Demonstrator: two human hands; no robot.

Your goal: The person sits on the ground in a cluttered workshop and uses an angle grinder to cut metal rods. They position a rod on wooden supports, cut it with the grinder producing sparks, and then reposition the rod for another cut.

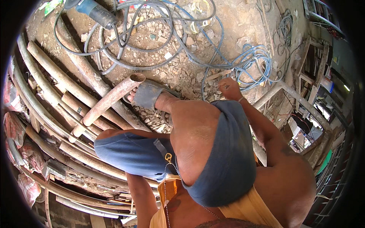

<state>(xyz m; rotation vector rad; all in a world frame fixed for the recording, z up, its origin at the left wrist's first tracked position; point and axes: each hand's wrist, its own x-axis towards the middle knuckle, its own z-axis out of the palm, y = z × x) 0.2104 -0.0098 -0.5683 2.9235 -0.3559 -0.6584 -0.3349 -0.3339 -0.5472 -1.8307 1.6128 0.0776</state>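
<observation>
Yellow cloth (253, 207) and a beaded chain (165, 193) are draping nearest me. I'm seeing the right hand (229, 89) curled near looped blue cable (245, 68), its hold unclear; bent legs (195, 133) are hiding the left hand, whose grip I can't tell. One rusty, hollow pipe (110, 100) is lying across other pipes (62, 75) beside a scuffed sandal (146, 95).

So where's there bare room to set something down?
The barest patch looks like the dirt between the blue cable coil and the picture's top edge, left of the dark cable bundle. It's crowded on the left with pipes, and at top centre, where grey cables loop over rubble.
</observation>
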